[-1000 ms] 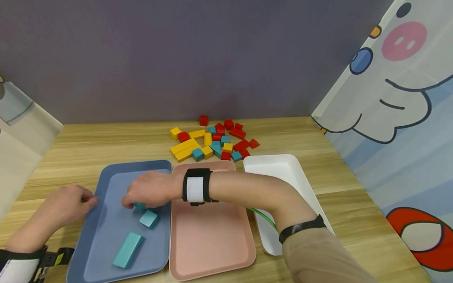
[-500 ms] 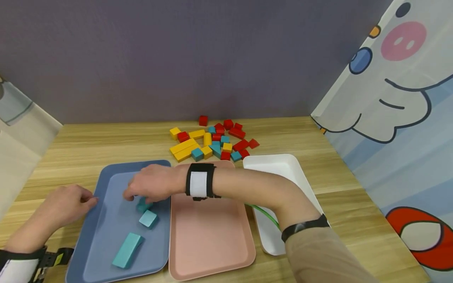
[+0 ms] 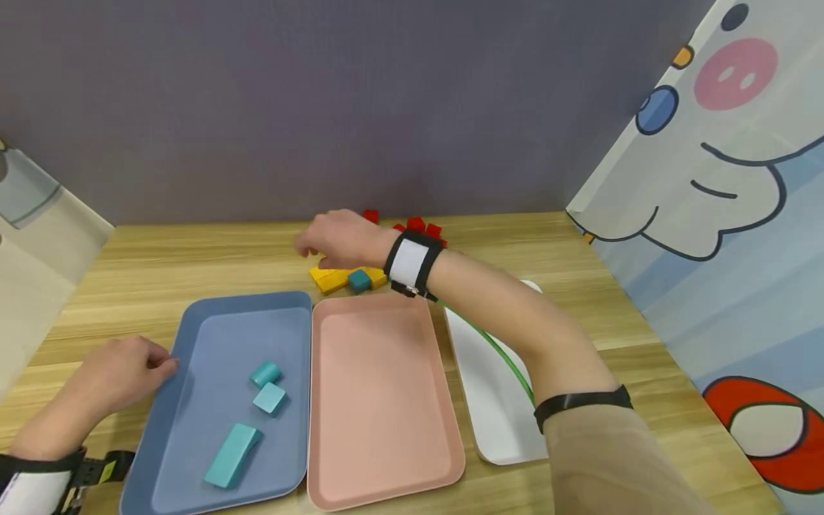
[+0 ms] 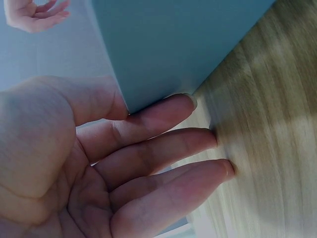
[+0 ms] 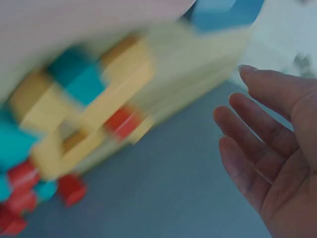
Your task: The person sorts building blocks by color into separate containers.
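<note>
My left hand pinches the left rim of the blue tray; in the left wrist view the thumb and index finger meet at the tray's edge, other fingertips at the wood. Inside that tray lie a teal cylinder, a teal cube and a longer teal block. My right hand is over the block pile at the back, hiding much of it. The right wrist view shows its fingers loosely bent and holding nothing. Near it are yellow blocks, a blue-green block and red blocks.
A pink tray stands against the blue one, and a white tray is partly under my right forearm. A green cable runs along that forearm. Behind the wooden table rises a grey panel.
My right hand has let go of the teal cylinder in the blue tray and moved up and right to the block pile. The left hand stays at the tray rim.
</note>
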Motion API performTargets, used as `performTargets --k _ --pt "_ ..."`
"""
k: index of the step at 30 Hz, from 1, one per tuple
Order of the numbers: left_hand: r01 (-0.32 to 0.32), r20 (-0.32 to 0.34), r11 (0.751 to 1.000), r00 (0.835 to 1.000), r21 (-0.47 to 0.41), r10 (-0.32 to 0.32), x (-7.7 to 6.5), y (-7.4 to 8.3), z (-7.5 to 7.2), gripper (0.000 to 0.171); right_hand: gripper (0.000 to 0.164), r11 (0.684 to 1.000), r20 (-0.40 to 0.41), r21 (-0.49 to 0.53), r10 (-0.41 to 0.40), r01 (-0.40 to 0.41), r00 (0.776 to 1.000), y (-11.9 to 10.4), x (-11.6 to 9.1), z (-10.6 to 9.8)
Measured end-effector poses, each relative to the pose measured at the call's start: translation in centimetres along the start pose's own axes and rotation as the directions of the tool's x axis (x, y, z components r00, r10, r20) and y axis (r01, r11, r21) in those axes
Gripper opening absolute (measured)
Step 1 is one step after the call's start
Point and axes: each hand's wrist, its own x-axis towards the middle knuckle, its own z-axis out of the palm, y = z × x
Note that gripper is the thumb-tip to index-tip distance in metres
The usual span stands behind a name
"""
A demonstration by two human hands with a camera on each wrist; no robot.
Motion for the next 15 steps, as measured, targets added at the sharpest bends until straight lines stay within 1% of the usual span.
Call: performTargets --k 4,8,12,15 --pt "0.000 -0.007 1.000 1.000 -0.004 0.000 -0.2 0.1 0.0 0.027 0.021 0.991 -0.023 0.020 0.129 -0.129 0.991 4.0 -0.3 1.1" --pt "-0.002 -0.008 1.000 1.000 0.002 0.002 -0.4 0.3 0.1 0.027 0.024 0.967 -0.001 0.046 0.249 -0.249 0.969 7.1 -0.9 2.8" --pt "0.001 0.000 1.000 1.000 -0.005 -0.001 -0.6 0.3 0.1 0.022 0.026 0.943 0.034 0.072 0.324 -0.326 0.945 9.0 -1.3 4.1" --pt "0.012 0.006 1.000 1.000 -0.009 -0.012 -0.7 0.3 0.0 0.022 0.027 0.934 0.046 0.086 0.344 -0.347 0.938 9.8 -1.6 4.7"
